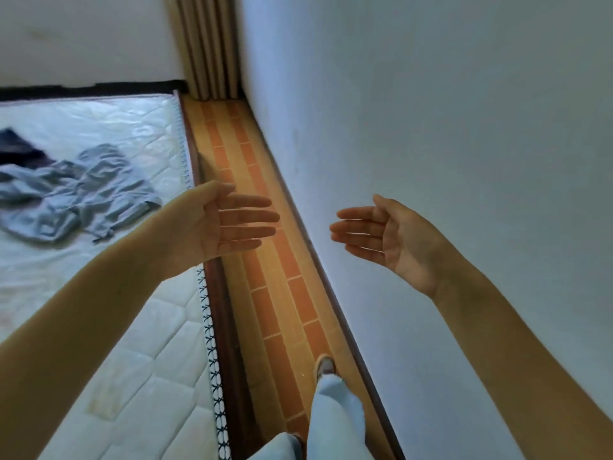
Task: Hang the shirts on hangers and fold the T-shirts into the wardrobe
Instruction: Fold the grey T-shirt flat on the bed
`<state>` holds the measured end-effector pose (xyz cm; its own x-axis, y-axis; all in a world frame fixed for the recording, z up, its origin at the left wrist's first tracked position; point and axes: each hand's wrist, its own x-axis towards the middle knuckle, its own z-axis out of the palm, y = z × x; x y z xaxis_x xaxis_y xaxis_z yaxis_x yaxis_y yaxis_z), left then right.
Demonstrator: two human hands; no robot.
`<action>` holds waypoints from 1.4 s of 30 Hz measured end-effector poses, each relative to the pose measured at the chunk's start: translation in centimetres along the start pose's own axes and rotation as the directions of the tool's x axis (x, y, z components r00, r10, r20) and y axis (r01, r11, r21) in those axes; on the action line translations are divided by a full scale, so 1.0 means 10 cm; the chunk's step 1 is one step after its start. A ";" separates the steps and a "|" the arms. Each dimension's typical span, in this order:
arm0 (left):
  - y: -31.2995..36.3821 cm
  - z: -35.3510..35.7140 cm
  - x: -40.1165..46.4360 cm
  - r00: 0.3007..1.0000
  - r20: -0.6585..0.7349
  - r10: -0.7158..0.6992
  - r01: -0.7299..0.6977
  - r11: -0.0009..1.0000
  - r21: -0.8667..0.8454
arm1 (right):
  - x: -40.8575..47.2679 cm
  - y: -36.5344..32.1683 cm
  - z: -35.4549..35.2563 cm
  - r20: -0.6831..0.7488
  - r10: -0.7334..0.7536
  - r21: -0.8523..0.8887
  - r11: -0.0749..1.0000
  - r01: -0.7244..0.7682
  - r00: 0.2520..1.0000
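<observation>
A crumpled light blue-grey garment [83,194] lies on the bare white mattress [116,343] at the left. A dark garment [20,146] lies partly under it at the far left edge. My left hand [225,220] is held out over the mattress's right edge, palm facing right, fingers straight and empty. My right hand [388,234] is held out in front of the wall, palm facing left, fingers straight and empty. The palms face each other, about a hand's width apart. No hanger or wardrobe is in view.
A narrow strip of orange-tiled floor [282,293] runs between the bed frame and the pale wall [431,111] on the right. Beige curtains [209,44] hang at the far end. My leg and shoe [326,376] stand on the strip.
</observation>
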<state>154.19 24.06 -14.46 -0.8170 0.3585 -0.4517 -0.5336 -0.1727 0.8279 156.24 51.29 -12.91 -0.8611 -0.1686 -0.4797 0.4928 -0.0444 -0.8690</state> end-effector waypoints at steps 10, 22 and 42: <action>0.56 -0.67 0.60 0.929 -0.362 0.077 -0.140 0.978 -0.153 | 1.92 -0.90 0.28 0.293 0.062 -0.172 0.985 -0.011 0.954; 1.18 -1.25 1.17 0.765 -0.642 0.048 -0.264 0.933 -0.245 | 3.66 -1.78 1.06 0.568 0.197 -0.286 0.958 -0.033 0.799; 2.81 -3.39 1.77 0.639 -0.757 0.137 -0.393 0.904 -0.168 | 5.63 -2.93 3.23 0.747 0.153 -0.287 0.952 0.106 0.646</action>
<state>117.27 -5.58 -10.48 -0.7612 -0.4886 -0.4264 -0.1981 -0.4509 0.8703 97.37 11.24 -10.49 -0.3875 -0.8517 -0.3527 0.3425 0.2222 -0.9129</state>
